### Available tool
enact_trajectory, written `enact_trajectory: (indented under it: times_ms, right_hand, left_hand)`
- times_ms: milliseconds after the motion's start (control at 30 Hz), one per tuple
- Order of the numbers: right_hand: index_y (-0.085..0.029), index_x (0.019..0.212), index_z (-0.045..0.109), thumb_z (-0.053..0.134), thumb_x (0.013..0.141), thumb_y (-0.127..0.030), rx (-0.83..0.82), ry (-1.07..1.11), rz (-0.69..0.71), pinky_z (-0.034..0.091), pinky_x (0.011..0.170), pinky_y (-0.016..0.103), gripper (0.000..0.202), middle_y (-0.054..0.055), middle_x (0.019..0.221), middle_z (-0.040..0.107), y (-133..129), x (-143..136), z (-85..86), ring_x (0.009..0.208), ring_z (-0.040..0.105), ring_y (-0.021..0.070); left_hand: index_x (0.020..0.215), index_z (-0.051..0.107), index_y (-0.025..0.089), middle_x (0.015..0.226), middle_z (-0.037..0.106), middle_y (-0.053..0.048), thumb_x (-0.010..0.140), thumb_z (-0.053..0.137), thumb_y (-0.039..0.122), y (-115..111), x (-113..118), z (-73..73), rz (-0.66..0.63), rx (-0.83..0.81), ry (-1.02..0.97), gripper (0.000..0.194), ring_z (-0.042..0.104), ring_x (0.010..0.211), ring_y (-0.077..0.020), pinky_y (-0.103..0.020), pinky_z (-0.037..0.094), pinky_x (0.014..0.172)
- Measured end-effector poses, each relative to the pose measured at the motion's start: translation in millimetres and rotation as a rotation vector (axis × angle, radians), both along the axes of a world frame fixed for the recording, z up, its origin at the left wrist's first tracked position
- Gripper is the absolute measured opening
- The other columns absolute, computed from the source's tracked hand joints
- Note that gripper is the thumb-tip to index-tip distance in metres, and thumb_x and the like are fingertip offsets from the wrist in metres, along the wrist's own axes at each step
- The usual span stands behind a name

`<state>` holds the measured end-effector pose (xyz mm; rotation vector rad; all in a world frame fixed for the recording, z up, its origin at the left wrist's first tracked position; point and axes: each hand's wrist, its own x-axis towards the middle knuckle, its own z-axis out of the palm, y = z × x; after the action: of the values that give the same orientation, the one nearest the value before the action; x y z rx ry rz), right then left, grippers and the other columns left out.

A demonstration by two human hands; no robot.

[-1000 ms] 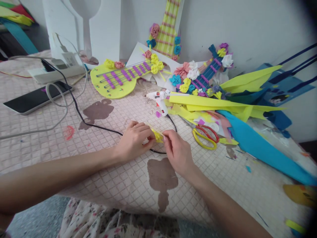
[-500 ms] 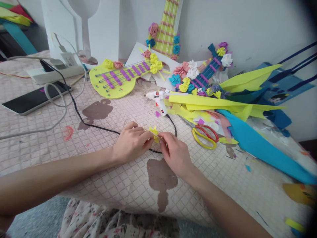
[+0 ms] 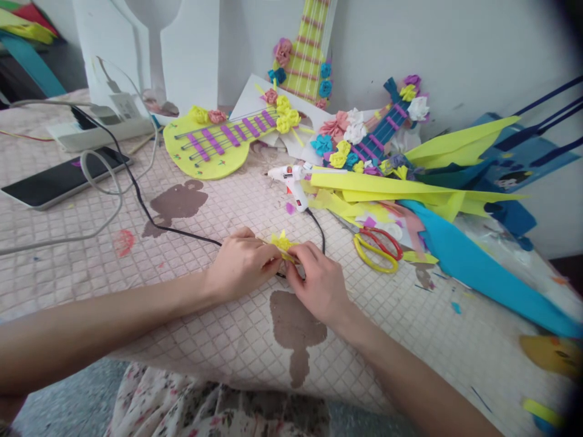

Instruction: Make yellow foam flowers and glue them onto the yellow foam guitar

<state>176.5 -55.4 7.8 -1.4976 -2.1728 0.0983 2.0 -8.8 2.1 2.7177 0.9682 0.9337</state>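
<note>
Since the earlier frame, the right hand point(image 3: 321, 279) has come a little closer to the left hand point(image 3: 243, 261), and the yellow paper flower point(image 3: 282, 241) shows more of its points above the fingers. The left thumb and forefinger are closed narrowly on the left side of this flower; the right thumb and fingertips pinch its lower right part, near to the left fingertips. The flower is between the two hands, over the quilted cloth point(image 3: 218, 340). The black cord point(image 3: 182, 232) passes behind the left hand. Farther away, the white glue gun point(image 3: 294, 185) lies beyond the hands, and the scissors point(image 3: 377, 249) with red and yellow handles lie to the right. The yellow paper guitar point(image 3: 209, 164) is at the back, left of the glue gun.
</note>
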Motion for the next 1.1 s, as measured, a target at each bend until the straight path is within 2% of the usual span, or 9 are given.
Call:
enact_trajectory:
  times_ms: [400, 667, 800, 933, 1100]
  right_hand:
    - [-0.020, 0.088, 0.054, 0.047, 0.087, -0.019, 0.013, -0.011, -0.004, 0.042, 0.060, 0.025, 0.008, 0.004, 0.085, 0.064, 1, 0, -0.1, 0.075, 0.061, 0.0157]
    - [-0.019, 0.086, 0.055, 0.046, 0.088, -0.020, 0.005, -0.030, -0.006, 0.041, 0.059, 0.024, 0.009, 0.002, 0.080, 0.062, 1, 1, 0.0, 0.070, 0.059, 0.0138]
    - [-0.019, 0.086, 0.055, 0.046, 0.089, -0.021, -0.002, -0.027, -0.005, 0.041, 0.061, 0.024, 0.010, 0.003, 0.081, 0.063, 0, 0, -0.7, 0.072, 0.060, 0.0141]
    - [-0.019, 0.086, 0.056, 0.046, 0.089, -0.021, 0.002, -0.033, -0.009, 0.042, 0.061, 0.024, 0.011, 0.002, 0.080, 0.063, 0, 0, -1.4, 0.072, 0.060, 0.0140]
    - [-0.019, 0.089, 0.055, 0.047, 0.088, -0.022, 0.005, -0.032, -0.004, 0.042, 0.062, 0.025, 0.008, 0.002, 0.082, 0.064, 0, 2, -3.3, 0.073, 0.061, 0.0147]
  left_hand:
    - [0.064, 0.060, 0.015, 0.054, 0.063, 0.001, 0.084, 0.051, 0.020, -3, 2, 3.0, 0.038, 0.046, 0.060, 0.022, 0.059, 0.052, -0.0108, -0.028, 0.043, 0.064]
    - [0.058, 0.051, 0.016, 0.049, 0.056, 0.003, 0.086, 0.050, 0.021, -4, -1, 8.6, 0.083, 0.202, 0.093, 0.028, 0.053, 0.048, -0.0103, -0.027, 0.037, 0.058]
    - [0.071, 0.058, 0.017, 0.063, 0.060, 0.000, 0.083, 0.055, 0.022, -3, 0, 12.3, 0.099, 0.243, 0.121, 0.014, 0.055, 0.061, -0.0149, -0.030, 0.037, 0.060]
    - [0.079, 0.061, 0.019, 0.084, 0.064, -0.002, 0.082, 0.058, 0.021, -2, 0, 13.5, 0.104, 0.231, 0.116, 0.005, 0.056, 0.080, -0.0196, -0.033, 0.037, 0.069]
    - [0.079, 0.060, 0.019, 0.083, 0.064, -0.001, 0.083, 0.056, 0.020, -1, -1, 12.6, 0.050, 0.107, 0.100, 0.006, 0.058, 0.080, -0.0170, -0.033, 0.038, 0.075]
